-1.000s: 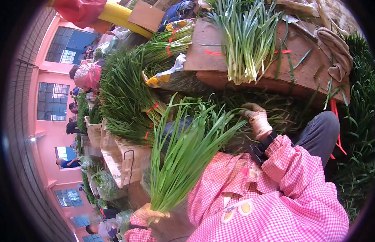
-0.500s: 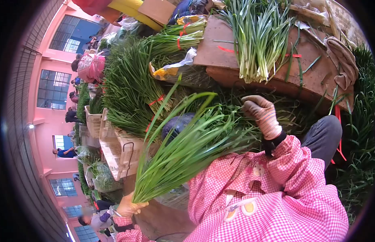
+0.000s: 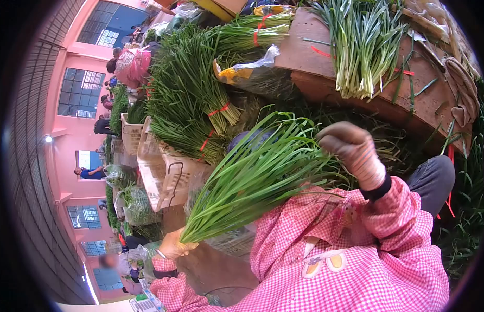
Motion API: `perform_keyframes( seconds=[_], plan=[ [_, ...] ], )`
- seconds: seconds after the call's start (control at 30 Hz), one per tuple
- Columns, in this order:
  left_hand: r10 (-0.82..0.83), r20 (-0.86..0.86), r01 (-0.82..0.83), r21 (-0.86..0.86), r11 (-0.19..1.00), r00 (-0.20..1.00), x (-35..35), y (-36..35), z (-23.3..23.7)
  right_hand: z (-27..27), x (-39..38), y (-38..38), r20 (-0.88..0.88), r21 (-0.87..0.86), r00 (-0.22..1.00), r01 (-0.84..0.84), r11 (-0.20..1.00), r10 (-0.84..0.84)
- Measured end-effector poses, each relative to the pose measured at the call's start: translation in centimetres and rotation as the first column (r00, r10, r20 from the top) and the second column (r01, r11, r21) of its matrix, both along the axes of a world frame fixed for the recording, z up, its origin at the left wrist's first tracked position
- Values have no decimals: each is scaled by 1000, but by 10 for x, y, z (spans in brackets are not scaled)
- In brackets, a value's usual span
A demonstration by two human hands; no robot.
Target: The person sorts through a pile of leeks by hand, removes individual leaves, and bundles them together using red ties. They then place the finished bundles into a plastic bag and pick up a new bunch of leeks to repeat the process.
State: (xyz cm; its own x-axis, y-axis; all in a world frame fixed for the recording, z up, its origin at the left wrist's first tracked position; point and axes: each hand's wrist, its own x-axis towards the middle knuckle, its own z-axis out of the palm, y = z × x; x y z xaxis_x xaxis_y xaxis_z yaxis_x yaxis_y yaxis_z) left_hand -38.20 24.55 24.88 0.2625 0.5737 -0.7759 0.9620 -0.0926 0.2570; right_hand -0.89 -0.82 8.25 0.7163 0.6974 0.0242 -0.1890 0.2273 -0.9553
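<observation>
My left hand [image 3: 172,247] grips the cut base of a loose bunch of green chives [image 3: 252,182]. The bunch fans out across my pink checked jacket [image 3: 356,260] toward my right hand [image 3: 352,151]. That hand wears a pinkish work glove and is curled in a fist over the leaf ends. Behind the bunch, tied chive bundles with red bands [image 3: 200,104] lie in a large pile. A wooden board [image 3: 408,78] carries a spread of chives with white stems [image 3: 364,47].
Pale plastic crates [image 3: 161,171] stand beside the pile. More greens cover the ground past my knee [image 3: 434,177]. A yellow and clear plastic bag [image 3: 247,67] lies against the board. Other people work farther off by the pink wall [image 3: 60,156].
The bunch has swung from nearly upright in the picture to a slant across my chest. My left hand shifted with its base, my right hand stayed at the leaf ends, and the view drifted.
</observation>
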Motion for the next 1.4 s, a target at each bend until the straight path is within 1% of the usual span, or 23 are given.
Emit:
perform_keyframes(
  seconds=[0.03,0.1,0.13,0.17,0.23,0.33,0.43,0.47,0.57,0.67,0.77,0.83,0.9,0.93,0.97,1.0,1.03,1.1,1.13,1.2,1.3,1.33,1.4],
  plan=[
    [1,10,-1,-21,1000,1000,0,2,1,4,-13,8,110,178,984,-158,971,140],
    [27,30,-26,-11,1000,999,4,0,4,17,-37,32,697,-26,677,-306,952,237],
    [39,69,-39,-7,999,997,3,-1,5,23,-53,42,756,-31,625,-261,965,193],
    [55,109,-55,-6,998,992,1,-2,5,33,-61,48,770,-244,524,-283,928,363],
    [37,101,-39,16,999,994,-1,-4,8,26,-73,68,813,-344,417,-220,913,407],
    [44,119,-48,32,998,992,-3,-9,11,30,-84,70,790,-385,437,-194,902,430],
    [29,109,-32,30,999,994,-3,-10,11,34,-97,77,960,-225,175,26,974,217],
    [20,100,-23,31,999,995,-3,-10,12,31,-96,84,988,17,156,3,1000,-17],
    [12,102,-20,72,997,995,-5,-12,12,15,-121,115,972,103,215,-52,993,-90],
    [-15,69,10,72,997,997,7,-21,28,15,-123,114,995,28,90,17,999,-30],
    [135,172,-128,-56,990,976,17,-29,40,26,-95,91,997,-71,-13,12,997,71],
    [122,167,-121,-16,993,978,13,-22,44,-1,-75,79,993,-115,23,248,962,112],
    [94,152,-99,21,995,984,13,-14,45,-23,-19,50,985,-147,105,101,984,137],
    [109,170,-116,32,993,979,12,-10,44,-30,4,34,890,-449,78,318,835,448],
    [108,180,-116,39,992,978,13,-8,43,-56,28,16,811,-555,101,444,703,577],
    [106,187,-116,46,992,977,14,-6,44,-75,50,-3,636,-731,243,493,472,733],
    [104,196,-117,54,992,975,15,-4,44,-85,63,-14,423,-845,390,495,201,818],
    [86,182,-97,52,994,979,16,2,42,-60,69,-22,172,-936,565,350,-46,807],
    [78,169,-88,52,995,983,15,4,42,-53,63,-32,454,-873,450,397,283,769],
    [105,183,-114,39,993,978,19,7,43,-38,48,-26,812,-563,404,348,750,422],
    [67,149,-74,44,996,987,27,7,46,18,-5,20,863,-315,415,-2,949,288],
    [38,132,-45,50,998,991,29,6,48,33,-33,39,961,-56,275,54,997,39],
    [49,146,-46,-24,999,988,32,4,54,39,-80,76,956,127,265,18,992,-127]
  ],
)
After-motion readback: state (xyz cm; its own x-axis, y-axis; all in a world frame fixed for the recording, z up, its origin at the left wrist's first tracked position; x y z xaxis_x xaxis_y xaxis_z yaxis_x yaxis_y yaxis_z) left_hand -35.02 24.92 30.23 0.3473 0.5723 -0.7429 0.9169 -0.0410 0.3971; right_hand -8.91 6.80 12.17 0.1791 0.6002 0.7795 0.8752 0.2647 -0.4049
